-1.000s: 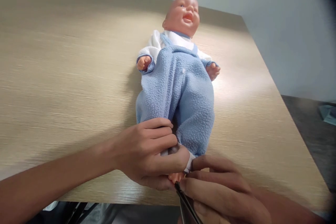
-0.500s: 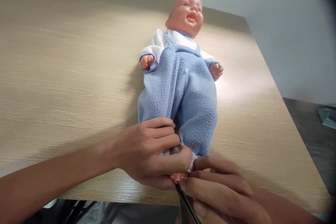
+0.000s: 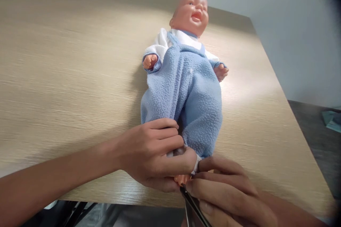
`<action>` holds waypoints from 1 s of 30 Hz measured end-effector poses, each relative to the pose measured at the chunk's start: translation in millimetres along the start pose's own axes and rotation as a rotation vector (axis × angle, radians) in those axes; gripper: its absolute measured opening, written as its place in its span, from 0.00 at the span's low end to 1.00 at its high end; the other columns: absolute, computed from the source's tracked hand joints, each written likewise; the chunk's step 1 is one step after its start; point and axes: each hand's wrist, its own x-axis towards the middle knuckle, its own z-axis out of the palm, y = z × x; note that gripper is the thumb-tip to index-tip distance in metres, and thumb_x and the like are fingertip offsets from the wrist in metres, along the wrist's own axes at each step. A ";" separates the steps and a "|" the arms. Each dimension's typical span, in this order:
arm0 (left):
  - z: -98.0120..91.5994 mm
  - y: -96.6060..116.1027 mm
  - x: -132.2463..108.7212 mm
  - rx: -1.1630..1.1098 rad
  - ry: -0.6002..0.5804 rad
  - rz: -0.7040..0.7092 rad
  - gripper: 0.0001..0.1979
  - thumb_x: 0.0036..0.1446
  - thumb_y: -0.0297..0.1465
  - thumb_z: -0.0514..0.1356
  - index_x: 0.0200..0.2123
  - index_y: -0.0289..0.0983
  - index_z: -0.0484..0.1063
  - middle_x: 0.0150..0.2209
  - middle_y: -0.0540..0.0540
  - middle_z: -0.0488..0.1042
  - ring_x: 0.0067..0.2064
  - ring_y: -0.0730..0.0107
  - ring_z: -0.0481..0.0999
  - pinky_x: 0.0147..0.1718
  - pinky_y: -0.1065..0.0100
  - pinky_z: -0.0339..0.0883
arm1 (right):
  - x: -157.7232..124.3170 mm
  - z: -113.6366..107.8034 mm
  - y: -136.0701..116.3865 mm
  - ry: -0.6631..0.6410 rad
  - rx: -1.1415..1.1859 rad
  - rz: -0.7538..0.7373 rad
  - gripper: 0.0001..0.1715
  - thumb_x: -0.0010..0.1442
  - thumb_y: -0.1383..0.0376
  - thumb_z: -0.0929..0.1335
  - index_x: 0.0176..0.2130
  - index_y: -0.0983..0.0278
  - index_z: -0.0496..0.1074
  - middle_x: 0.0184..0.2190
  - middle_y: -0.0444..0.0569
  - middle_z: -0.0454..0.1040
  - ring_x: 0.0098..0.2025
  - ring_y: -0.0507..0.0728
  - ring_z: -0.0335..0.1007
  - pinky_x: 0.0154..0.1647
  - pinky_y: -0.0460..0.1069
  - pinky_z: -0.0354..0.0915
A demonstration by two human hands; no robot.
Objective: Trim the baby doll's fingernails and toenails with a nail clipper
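A baby doll [image 3: 183, 78] in pale blue fleece overalls and a white top lies on its back, feet toward me. My left hand [image 3: 160, 156] is closed around its lower leg and foot, near a white cuff. The doll's bare toes [image 3: 182, 180] poke out below my left thumb. In my right hand [image 3: 229, 191] is a dark metal nail clipper [image 3: 192, 207], its levers spread in a V. Its tip touches or nearly touches the toes. My right fingertips rest near the cuff; the clipper's lower end is cut off by the frame.
The doll lies on a light wood-grain table [image 3: 66, 78], whose near edge runs just below my hands. A pale wall [image 3: 277, 25] stands behind it. A light blue item [image 3: 331, 120] lies on a dark surface beyond the right edge. Dark objects [image 3: 69, 212] show below the table.
The view has shifted slightly, with the doll a little further right. The nail clipper's visible end has moved slightly right and its levers look wider apart. Both hands keep their hold.
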 end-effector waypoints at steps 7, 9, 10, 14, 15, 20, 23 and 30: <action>-0.4 -0.4 -0.9 -0.008 -0.013 0.005 0.21 0.60 0.47 0.51 0.38 0.34 0.68 0.27 0.48 0.68 0.30 0.71 0.66 0.43 0.60 0.71 | -12.7 25.3 -1.4 0.348 0.054 0.048 0.12 0.62 0.61 0.71 0.29 0.64 0.72 0.28 0.43 0.78 0.29 0.50 0.73 0.39 0.49 0.74; -0.3 -0.3 -1.3 -0.006 -0.019 0.003 0.21 0.59 0.47 0.52 0.39 0.34 0.69 0.28 0.48 0.68 0.30 0.71 0.66 0.43 0.60 0.71 | -10.5 29.0 -5.0 0.382 0.074 0.078 0.11 0.60 0.62 0.72 0.29 0.64 0.71 0.28 0.43 0.78 0.28 0.49 0.72 0.38 0.50 0.73; -0.2 -0.3 -1.4 -0.007 -0.022 0.000 0.21 0.59 0.47 0.53 0.39 0.34 0.69 0.28 0.48 0.68 0.31 0.71 0.66 0.43 0.60 0.71 | -9.0 30.4 -6.7 0.414 0.076 0.098 0.12 0.60 0.62 0.72 0.28 0.64 0.71 0.28 0.42 0.77 0.28 0.49 0.72 0.38 0.50 0.72; 0.2 -0.2 -1.7 -0.009 -0.019 0.001 0.21 0.58 0.47 0.54 0.40 0.34 0.69 0.28 0.48 0.68 0.30 0.71 0.66 0.42 0.60 0.71 | -5.4 32.1 -5.8 0.404 0.074 0.070 0.12 0.61 0.63 0.71 0.28 0.65 0.71 0.27 0.42 0.77 0.27 0.48 0.71 0.39 0.49 0.71; 0.3 -0.3 -1.7 -0.009 -0.016 0.003 0.22 0.58 0.47 0.54 0.40 0.33 0.69 0.28 0.48 0.68 0.30 0.71 0.65 0.42 0.60 0.71 | -5.4 31.0 -3.4 0.401 0.068 0.049 0.12 0.63 0.64 0.70 0.28 0.65 0.71 0.27 0.42 0.77 0.28 0.48 0.71 0.40 0.47 0.71; 0.7 -0.7 -1.5 -0.027 -0.009 0.002 0.20 0.59 0.46 0.53 0.39 0.33 0.69 0.27 0.48 0.68 0.30 0.71 0.66 0.41 0.60 0.71 | -6.9 21.5 7.2 0.239 0.060 -0.017 0.15 0.69 0.67 0.62 0.32 0.64 0.73 0.29 0.42 0.77 0.30 0.47 0.73 0.40 0.44 0.72; 1.1 -0.5 -1.1 -0.032 0.004 0.006 0.18 0.61 0.42 0.50 0.38 0.33 0.70 0.28 0.46 0.69 0.30 0.70 0.67 0.42 0.59 0.71 | -5.7 22.3 2.6 0.247 0.053 0.034 0.14 0.68 0.64 0.64 0.31 0.63 0.73 0.28 0.43 0.77 0.28 0.50 0.72 0.37 0.47 0.72; 0.1 -0.4 -0.7 -0.024 0.006 0.001 0.18 0.61 0.42 0.49 0.37 0.34 0.70 0.27 0.46 0.69 0.30 0.70 0.68 0.41 0.59 0.71 | -7.3 21.6 -3.6 0.290 0.062 0.092 0.18 0.66 0.59 0.67 0.26 0.63 0.71 0.25 0.40 0.76 0.28 0.48 0.71 0.42 0.46 0.70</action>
